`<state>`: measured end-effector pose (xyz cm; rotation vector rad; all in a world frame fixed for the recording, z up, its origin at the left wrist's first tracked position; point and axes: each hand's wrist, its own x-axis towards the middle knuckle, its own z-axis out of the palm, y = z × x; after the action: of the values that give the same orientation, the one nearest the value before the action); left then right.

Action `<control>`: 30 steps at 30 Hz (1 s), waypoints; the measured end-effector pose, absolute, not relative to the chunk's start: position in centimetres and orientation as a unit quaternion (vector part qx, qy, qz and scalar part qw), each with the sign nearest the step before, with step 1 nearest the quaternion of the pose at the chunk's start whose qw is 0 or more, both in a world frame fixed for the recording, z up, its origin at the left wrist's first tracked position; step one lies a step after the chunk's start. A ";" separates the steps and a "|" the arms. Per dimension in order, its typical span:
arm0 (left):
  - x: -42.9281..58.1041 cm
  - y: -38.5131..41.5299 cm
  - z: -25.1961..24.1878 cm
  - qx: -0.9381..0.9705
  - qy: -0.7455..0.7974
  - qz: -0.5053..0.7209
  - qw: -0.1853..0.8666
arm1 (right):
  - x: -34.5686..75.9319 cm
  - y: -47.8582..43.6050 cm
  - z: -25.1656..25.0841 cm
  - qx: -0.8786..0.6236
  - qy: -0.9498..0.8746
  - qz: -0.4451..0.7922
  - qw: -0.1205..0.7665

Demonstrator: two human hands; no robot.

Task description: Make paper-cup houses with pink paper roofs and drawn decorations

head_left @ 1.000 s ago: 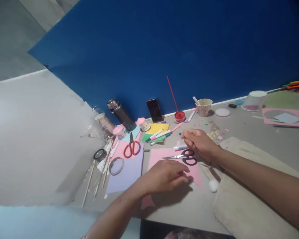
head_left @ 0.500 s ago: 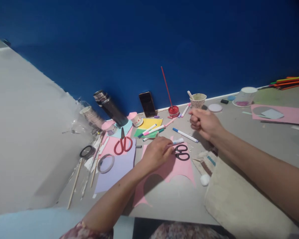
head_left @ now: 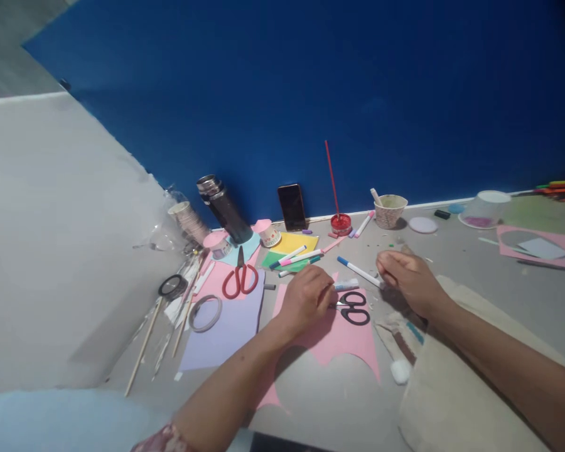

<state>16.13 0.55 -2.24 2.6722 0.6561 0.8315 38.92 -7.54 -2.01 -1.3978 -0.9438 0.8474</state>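
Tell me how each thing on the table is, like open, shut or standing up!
Black-handled scissors: lying down, blades mostly hidden by left hand
Red-handled scissors: lying down, blades shut
Pink paper: cut, curved edges
Blue marker: lying beside right hand
Phone: propped up, screen dark
Flask: standing
Cup with white stick: upright
Clear cup: upside down

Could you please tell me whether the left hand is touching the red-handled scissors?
No, the left hand is beside the black-handled scissors, well apart from the red-handled scissors.

Black scissors [head_left: 355, 316] and a marker [head_left: 359, 272] obstruct low passage right of the left hand [head_left: 309, 295]; nearer tabletop [head_left: 334, 405] lies open.
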 end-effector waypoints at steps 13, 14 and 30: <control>16.1 0.6 -3.4 0.907 0.223 0.326 0.146 | 39.3 -7.0 -2.9 -0.630 -0.405 0.346 0.566; 16.1 0.6 -3.4 0.907 0.222 0.327 0.147 | 39.3 -7.0 -2.9 -0.629 -0.408 0.348 0.562; 15.9 1.0 -3.6 0.897 0.226 0.337 0.175 | 40.2 -6.7 -3.2 -0.653 -0.370 0.358 0.555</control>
<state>15.86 0.97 -3.61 2.5409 0.6415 0.9557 40.18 -6.66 -3.25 -1.5426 -0.8739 0.8453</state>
